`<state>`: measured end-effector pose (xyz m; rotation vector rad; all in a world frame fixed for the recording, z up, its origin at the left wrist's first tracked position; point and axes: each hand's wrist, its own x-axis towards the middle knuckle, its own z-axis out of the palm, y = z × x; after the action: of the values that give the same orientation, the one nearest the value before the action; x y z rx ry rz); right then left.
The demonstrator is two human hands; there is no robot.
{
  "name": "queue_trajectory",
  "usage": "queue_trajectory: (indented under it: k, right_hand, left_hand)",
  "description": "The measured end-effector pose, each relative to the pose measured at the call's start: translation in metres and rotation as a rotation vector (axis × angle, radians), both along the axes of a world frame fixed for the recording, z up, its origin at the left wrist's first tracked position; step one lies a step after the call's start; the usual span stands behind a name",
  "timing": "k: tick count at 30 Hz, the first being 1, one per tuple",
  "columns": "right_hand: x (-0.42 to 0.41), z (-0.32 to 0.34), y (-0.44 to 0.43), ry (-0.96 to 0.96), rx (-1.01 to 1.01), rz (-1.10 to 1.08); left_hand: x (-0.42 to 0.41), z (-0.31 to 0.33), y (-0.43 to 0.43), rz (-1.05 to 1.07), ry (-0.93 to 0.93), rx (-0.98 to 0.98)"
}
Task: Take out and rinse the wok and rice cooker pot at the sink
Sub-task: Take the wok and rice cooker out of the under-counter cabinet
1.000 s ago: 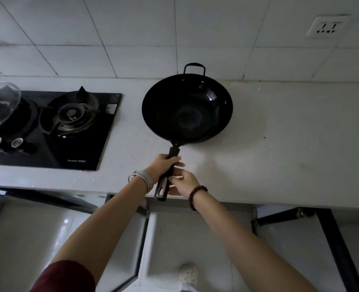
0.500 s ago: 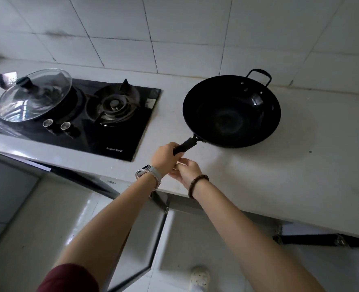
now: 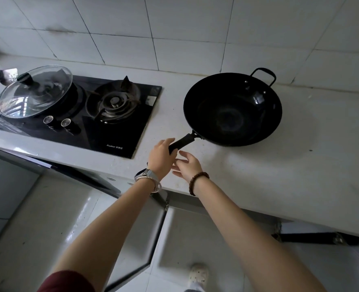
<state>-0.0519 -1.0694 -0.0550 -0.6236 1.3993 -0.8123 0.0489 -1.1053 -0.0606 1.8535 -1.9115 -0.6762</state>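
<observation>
2 hands are seen at the near end of the wok's (image 3: 232, 110) long handle (image 3: 184, 141). The left hand (image 3: 162, 158) is wrapped round the end of that handle, with its fingers curled over it. The right hand (image 3: 188, 165) is held just beside it, fingers spread and relaxed, and nothing is gripped by it. Whether its fingertips touch the left hand cannot be told.

The wok appears to rest upright on the white countertop (image 3: 280, 175), to the right of the gas hob (image 3: 119, 131) and near the tiled wall. Its small loop handle (image 3: 263, 75) is turned toward that wall. No sink and no rice cooker pot are shown, so the carry to water is judged not yet begun.

The wok is judged stiff and fairly heavy, being wide, deep and of dark metal. Most of its weight lies well forward of the long handle, so a downward tip is to be expected if it is lifted by 1 hand at the far end. A steadier hold would likely be had with the grip moved nearer the bowl, or with the 2nd hand taken to the loop handle. The glossy inside suggests a slick surface, so the rim is best not pinched.

A glass lid (image 3: 35, 91) is laid over the hob's left burner, and an open cabinet door (image 3: 90, 228) below the counter should be minded.
</observation>
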Motion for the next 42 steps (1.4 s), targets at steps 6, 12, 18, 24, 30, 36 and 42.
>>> queue_trajectory:
  k: [6,12,18,24,30,36,42]
  right_hand:
    - [-0.035,0.01,0.04,0.488,-0.333,0.119]
    - [-0.081,0.014,0.099,0.849,-0.598,0.128]
    - [-0.137,0.024,0.184,1.011,-0.692,0.148]
    - [-0.187,0.022,0.273,1.083,-0.746,0.167]
    - [-0.22,0.004,0.335,1.122,-0.764,0.134]
    - [-0.232,-0.037,0.361,1.096,-0.682,0.071]
    - [-0.24,-0.115,0.353,1.059,-0.572,0.021]
  left_hand:
    - [-0.007,0.003,0.04,-0.004,-0.058,-0.183]
    - [-0.029,0.017,0.1,-0.031,-0.107,-0.247]
    - [-0.061,0.022,0.19,-0.044,-0.168,-0.306]
    - [-0.098,0.011,0.278,-0.008,-0.131,-0.333]
    - [-0.121,-0.007,0.342,-0.029,-0.134,-0.342]
    - [-0.124,-0.05,0.366,-0.057,-0.124,-0.264]
    - [-0.123,-0.127,0.349,-0.024,-0.06,-0.178]
